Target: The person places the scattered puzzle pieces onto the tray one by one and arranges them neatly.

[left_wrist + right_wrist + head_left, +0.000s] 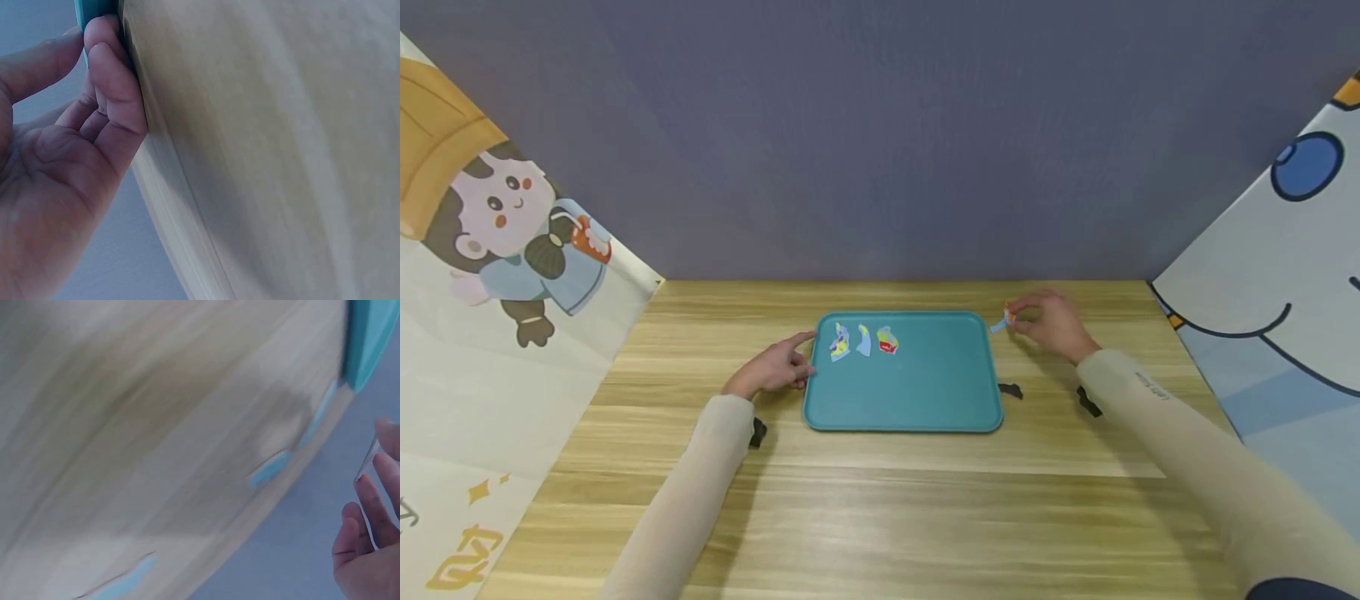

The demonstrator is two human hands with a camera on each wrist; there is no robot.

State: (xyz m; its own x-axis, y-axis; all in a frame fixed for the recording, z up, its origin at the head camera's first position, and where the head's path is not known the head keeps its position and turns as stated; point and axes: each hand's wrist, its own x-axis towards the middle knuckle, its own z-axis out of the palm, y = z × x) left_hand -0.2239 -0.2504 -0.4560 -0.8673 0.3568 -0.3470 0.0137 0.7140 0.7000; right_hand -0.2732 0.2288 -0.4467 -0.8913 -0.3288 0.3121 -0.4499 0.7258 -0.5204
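Observation:
My left hand (777,365) is at the left rim of the teal tray (917,392), pinching its edge between thumb and curled fingers, as the left wrist view shows. Three puzzle pieces lie in the tray's upper left: a purple and yellow one (839,342), a narrow light blue one (864,341) and a green and red one (887,340). Off the tray's far right corner, my right hand (1051,323) pinches a small orange and white puzzle piece (1010,314). In the right wrist view this held piece (369,457) appears thin and edge-on.
A light blue piece (997,326) shows beside the tray's right corner. Several light blue pieces (270,467) lie on the wooden table in the right wrist view. A dark flat item (1011,390) sits right of the tray. A grey-blue wall (895,150) rises behind the table.

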